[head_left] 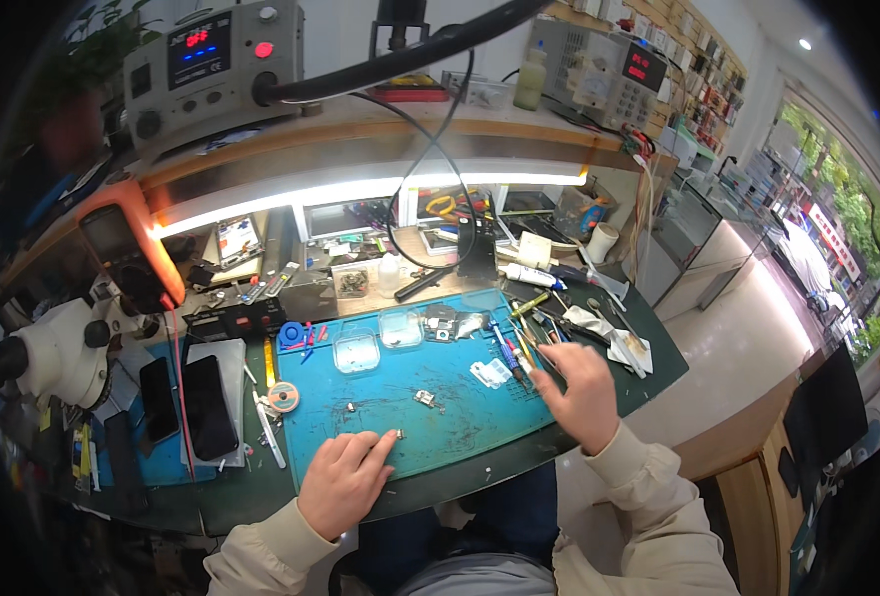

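Observation:
My left hand (345,479) rests low on the blue work mat (460,437), its fingers drawn together and the index fingertip on a small metal part (400,434). To the right, my right hand (581,393) is over a cluster of tools at the mat's edge, thumb and fingers apart and slightly blurred. Nearest to its thumb lies a pen-like tool with a white and blue body (522,362). Another small metallic piece (425,398) sits mid-mat, and a tiny part (350,407) lies farther left.
Clear plastic boxes (356,351) stand along the mat's far side. A solder-coloured spool (283,396), two dark phones (209,405) and a white microscope (62,353) are at left. A black cable (400,62) arches overhead, below an instrument shelf (360,124).

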A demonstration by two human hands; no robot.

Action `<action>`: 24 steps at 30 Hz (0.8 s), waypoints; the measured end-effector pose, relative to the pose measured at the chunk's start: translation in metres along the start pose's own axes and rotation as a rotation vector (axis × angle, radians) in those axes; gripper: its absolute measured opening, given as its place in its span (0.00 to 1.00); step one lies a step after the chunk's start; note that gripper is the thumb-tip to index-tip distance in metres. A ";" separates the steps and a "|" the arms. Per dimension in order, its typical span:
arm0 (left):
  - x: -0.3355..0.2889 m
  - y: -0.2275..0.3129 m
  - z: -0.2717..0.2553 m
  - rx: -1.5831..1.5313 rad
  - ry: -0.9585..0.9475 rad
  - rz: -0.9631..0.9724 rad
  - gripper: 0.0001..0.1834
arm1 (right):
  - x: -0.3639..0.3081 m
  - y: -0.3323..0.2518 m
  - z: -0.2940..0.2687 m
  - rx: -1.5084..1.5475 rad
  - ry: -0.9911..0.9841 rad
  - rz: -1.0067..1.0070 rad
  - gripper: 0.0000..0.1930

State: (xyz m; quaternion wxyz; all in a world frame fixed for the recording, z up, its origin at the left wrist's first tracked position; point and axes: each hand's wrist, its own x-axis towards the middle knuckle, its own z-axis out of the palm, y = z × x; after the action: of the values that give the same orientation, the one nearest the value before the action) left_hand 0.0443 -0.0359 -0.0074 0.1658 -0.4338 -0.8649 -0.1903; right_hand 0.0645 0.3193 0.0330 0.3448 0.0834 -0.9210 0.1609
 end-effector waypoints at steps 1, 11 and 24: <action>0.000 0.001 0.001 -0.009 0.012 -0.010 0.29 | 0.015 -0.005 -0.008 0.039 0.024 -0.035 0.14; -0.009 -0.006 0.006 -0.139 0.160 -0.073 0.13 | 0.298 -0.113 0.014 1.333 -0.062 0.247 0.24; 0.001 -0.015 -0.028 -0.173 0.322 -0.205 0.09 | 0.484 0.002 0.067 1.245 -0.040 0.558 0.09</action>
State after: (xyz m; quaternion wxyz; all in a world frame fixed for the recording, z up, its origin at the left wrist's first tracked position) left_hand 0.0351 -0.0574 0.0148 0.2438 -0.3202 -0.8473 -0.3467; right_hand -0.3391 0.2766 0.3056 0.1610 0.0285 -0.6501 0.7421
